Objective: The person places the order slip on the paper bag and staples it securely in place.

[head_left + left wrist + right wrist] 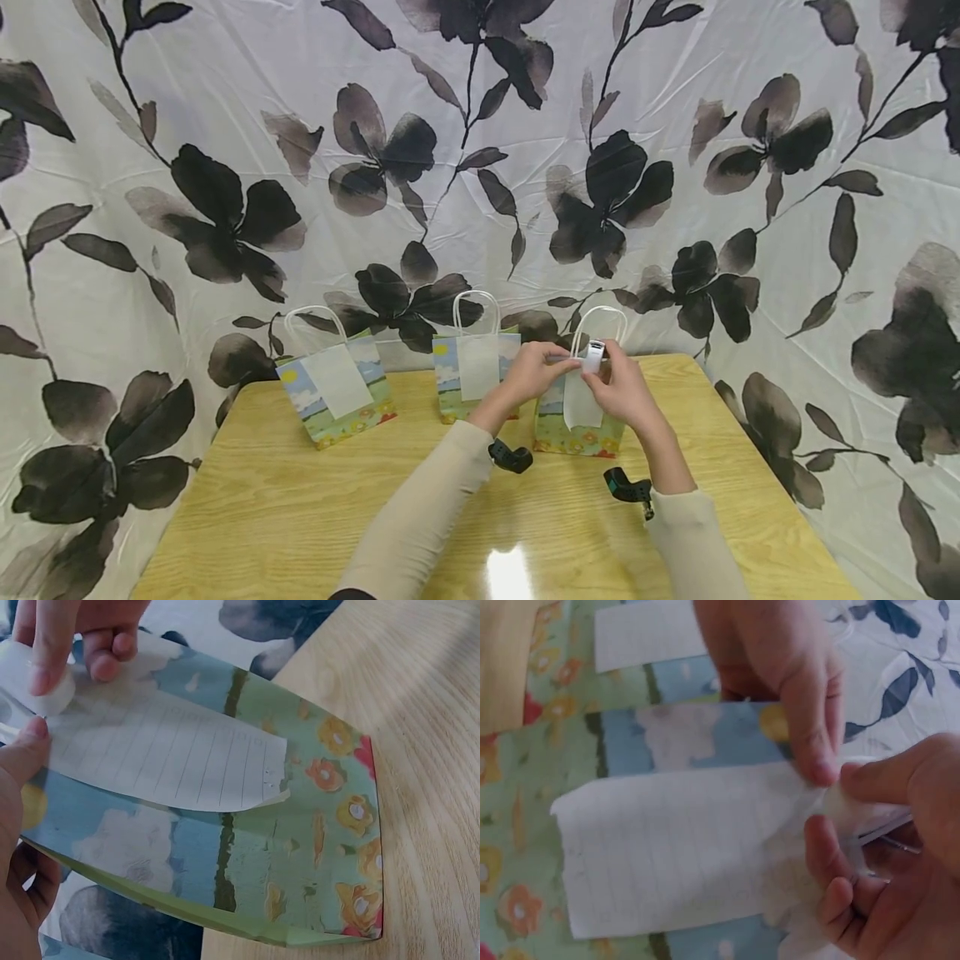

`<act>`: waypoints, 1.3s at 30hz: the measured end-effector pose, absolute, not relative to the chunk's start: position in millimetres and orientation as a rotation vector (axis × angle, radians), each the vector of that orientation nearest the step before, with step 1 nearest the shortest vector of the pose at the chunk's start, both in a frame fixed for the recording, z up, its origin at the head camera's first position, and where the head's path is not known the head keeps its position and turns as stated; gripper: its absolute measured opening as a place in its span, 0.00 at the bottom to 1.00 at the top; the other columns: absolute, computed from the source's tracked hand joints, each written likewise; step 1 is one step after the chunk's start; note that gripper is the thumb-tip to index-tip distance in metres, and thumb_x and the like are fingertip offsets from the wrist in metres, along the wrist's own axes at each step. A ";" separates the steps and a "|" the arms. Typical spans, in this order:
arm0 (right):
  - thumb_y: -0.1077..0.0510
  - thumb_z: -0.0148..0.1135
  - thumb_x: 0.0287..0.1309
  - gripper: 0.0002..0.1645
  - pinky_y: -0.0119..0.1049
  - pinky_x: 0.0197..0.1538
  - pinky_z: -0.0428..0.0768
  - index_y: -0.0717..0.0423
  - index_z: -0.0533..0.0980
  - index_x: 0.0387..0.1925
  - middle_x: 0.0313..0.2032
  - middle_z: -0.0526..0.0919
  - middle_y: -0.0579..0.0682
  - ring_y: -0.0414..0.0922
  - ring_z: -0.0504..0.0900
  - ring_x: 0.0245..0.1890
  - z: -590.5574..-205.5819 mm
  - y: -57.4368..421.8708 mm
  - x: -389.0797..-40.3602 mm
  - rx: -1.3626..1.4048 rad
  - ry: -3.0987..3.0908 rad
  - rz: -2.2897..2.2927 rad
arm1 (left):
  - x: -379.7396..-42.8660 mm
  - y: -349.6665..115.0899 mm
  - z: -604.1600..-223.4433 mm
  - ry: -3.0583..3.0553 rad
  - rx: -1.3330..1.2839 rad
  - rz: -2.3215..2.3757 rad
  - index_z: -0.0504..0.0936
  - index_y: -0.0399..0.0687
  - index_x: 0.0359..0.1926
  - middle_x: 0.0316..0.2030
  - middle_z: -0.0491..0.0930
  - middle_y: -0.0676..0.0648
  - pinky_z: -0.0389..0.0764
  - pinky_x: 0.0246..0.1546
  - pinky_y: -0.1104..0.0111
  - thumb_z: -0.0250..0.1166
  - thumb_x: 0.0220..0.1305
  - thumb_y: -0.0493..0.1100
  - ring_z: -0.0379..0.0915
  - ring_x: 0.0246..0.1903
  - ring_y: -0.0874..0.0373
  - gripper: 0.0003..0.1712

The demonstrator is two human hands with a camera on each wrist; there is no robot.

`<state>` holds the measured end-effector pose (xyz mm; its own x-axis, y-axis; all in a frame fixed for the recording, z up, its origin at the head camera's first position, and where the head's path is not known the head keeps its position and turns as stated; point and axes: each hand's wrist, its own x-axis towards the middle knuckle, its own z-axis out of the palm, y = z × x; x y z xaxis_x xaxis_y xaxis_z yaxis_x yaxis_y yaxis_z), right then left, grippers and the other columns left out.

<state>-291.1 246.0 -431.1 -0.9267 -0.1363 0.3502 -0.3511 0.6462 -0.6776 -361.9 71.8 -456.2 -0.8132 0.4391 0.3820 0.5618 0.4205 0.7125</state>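
My right hand [622, 390] grips a small white stapler [593, 357] at the top edge of the rightmost paper bag [577, 440]. With thumb in front and fingers behind, my left hand [534, 371] pinches that bag's top edge together with a lined white paper sheet [172, 754]. The sheet lies against the bag's front, its lower end slightly lifted. In the right wrist view the stapler [847, 810] sits over the sheet's upper end, close to the left thumb. Fingers hide much of the stapler and the sheet's top. The bag, printed with flowers and sky, stands with its white handles up.
Two similar bags stand to the left, one in the middle [446, 400] and one tilted at far left [307, 408], each with a white sheet on its front. They stand on a wooden table [300, 517]. Behind hangs a floral curtain [525, 225].
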 end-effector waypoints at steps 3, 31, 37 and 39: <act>0.66 0.62 0.62 0.22 0.39 0.27 0.75 0.65 0.65 0.53 0.29 0.78 0.56 0.48 0.78 0.25 -435.6 246.7 -293.9 0.433 -2.604 1.186 | -363.8 73.0 -455.7 -2.513 -0.903 -1.351 0.89 0.46 0.38 0.34 0.85 0.53 0.78 0.32 0.74 0.69 0.62 0.51 0.79 0.33 0.66 0.14; 0.69 0.61 0.62 0.23 0.36 0.24 0.76 0.69 0.63 0.56 0.35 0.79 0.61 0.49 0.81 0.24 -464.8 259.5 -312.9 0.681 -2.356 1.233 | -364.5 76.4 -456.0 -2.528 -0.905 -1.333 0.89 0.46 0.40 0.36 0.86 0.52 0.78 0.35 0.73 0.68 0.62 0.52 0.80 0.36 0.64 0.15; 0.69 0.65 0.59 0.21 0.31 0.15 0.64 0.67 0.68 0.51 0.20 0.72 0.47 0.35 0.65 0.12 -468.6 257.8 -314.1 0.672 -2.273 1.202 | -362.5 76.0 -457.1 -2.543 -0.899 -1.355 0.89 0.47 0.40 0.36 0.85 0.53 0.78 0.34 0.72 0.68 0.62 0.51 0.79 0.35 0.64 0.14; 0.68 0.65 0.59 0.21 0.30 0.15 0.64 0.67 0.68 0.51 0.20 0.72 0.47 0.34 0.64 0.13 -468.9 257.8 -313.7 0.657 -2.289 1.212 | -361.4 75.5 -458.7 -2.551 -0.895 -1.366 0.89 0.47 0.40 0.36 0.85 0.54 0.78 0.35 0.72 0.68 0.63 0.51 0.79 0.35 0.65 0.14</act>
